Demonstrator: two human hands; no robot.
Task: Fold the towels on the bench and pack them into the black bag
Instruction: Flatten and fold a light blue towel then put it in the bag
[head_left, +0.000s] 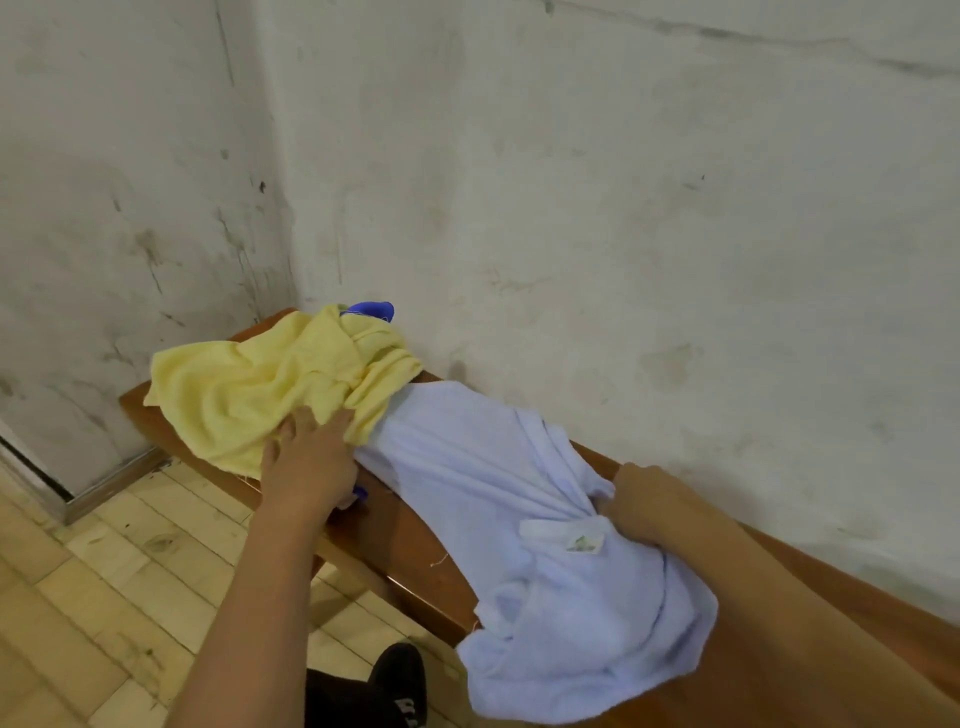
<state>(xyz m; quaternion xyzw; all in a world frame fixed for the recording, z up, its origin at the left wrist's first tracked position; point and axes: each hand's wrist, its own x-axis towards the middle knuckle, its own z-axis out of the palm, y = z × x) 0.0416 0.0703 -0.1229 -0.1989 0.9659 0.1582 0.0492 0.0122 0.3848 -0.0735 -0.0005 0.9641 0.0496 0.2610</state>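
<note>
On the bench (405, 540), the left hand (311, 467) reaches out, fingers spread flat on the yellow towel (260, 384). Just beside it, the right hand (644, 501) bunches and grips the pale blue towel (519, 509).

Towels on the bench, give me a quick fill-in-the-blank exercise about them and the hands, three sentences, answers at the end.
1. The towel at the far end of the wooden bench, nearest the wall corner, is ____ in colour.
2. The left hand touches the yellow towel, while the right hand grips the ____ towel.
3. Both towels lie crumpled; neither has yet been ____.

Missing words: yellow; light blue; folded
</note>
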